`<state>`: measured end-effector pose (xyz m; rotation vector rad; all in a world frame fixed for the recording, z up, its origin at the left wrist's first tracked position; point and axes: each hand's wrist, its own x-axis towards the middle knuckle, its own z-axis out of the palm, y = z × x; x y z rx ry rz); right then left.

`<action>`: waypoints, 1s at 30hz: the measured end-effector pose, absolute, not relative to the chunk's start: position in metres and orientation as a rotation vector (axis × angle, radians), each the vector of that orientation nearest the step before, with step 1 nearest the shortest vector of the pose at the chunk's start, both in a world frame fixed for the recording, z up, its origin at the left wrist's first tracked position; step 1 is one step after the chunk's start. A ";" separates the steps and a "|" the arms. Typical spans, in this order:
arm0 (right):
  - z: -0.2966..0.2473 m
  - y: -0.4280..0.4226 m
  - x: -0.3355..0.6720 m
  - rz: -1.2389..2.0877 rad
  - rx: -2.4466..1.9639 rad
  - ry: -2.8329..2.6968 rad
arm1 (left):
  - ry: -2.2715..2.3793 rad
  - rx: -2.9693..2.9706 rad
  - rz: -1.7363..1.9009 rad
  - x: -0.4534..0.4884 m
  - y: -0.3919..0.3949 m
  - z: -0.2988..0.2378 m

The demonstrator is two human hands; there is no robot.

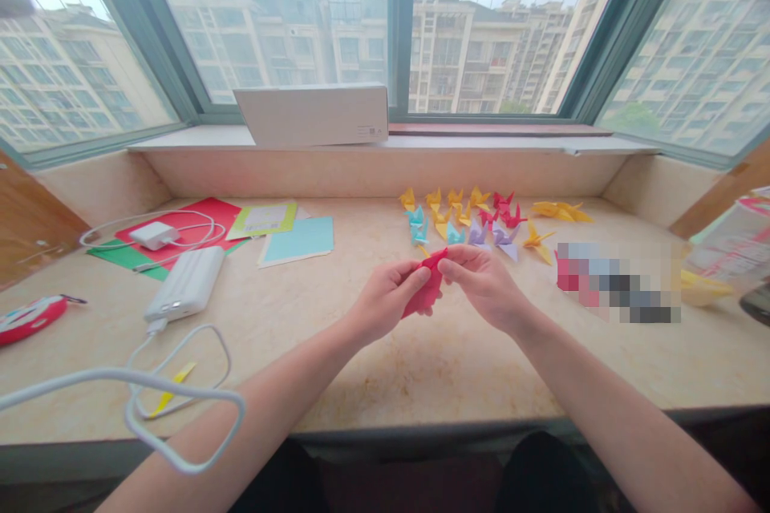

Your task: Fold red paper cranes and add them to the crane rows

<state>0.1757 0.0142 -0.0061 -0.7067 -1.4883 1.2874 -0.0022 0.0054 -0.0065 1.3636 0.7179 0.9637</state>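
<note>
Far left, red and white oval plastic object (27, 319) lies on the beige stone counter (421, 369); thick white cable (180, 409) loops along the front edge, small yellow paper strip (172, 386) inside the loop; white ribbed power bank (186, 282) behind it, cable plugged into its near end; white square charger block (155, 235) with a thin cord sits on a red paper sheet (210, 216), which lies over a green paper sheet (123, 256); yellow-green paper sheet (265, 218) and light blue paper sheet (301, 239) just beside, partly overlapping; long white cardboard box (313, 114) stands on the window sill behind.

Centre: left hand (385, 300) curled nearly closed, thumb and fingers pinching the left side of the red folded paper piece (428, 288); right hand (487, 284) also mostly closed, thumb and forefinger pinching its upper right edge; red folded paper piece held between both hands, lifted just above the counter, near its middle, pointed tip up; lower part hidden behind the left fingers.

Behind the hands, cluster of small folded paper cranes (469, 220) in yellow, blue, purple and red stands in rough rows on the counter; right of those, larger yellow folded paper shapes (562, 211) lie near the back wall; far right, clear plastic packet with red print (731, 244), partly cut off by the frame edge.
</note>
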 end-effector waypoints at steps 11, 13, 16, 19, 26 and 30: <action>-0.002 0.012 0.172 1.176 -0.868 -1.411 | 0.732 1.391 0.955 -0.001 0.004 -0.006; -0.002 0.012 0.172 1.183 -0.863 -1.397 | 0.748 1.385 0.960 0.000 0.004 -0.008; -0.004 0.013 0.171 1.202 -0.838 -1.364 | 0.766 1.388 0.962 0.000 0.005 -0.011; -0.005 0.013 0.171 1.206 -0.830 -1.380 | 0.788 1.398 0.971 0.000 0.006 -0.011; -0.010 0.015 0.172 1.124 -0.905 -1.368 | 0.868 1.560 0.979 -0.002 0.005 -0.008; -0.012 0.016 0.173 1.092 -0.921 -1.371 | 0.885 1.579 0.974 -0.001 0.005 -0.011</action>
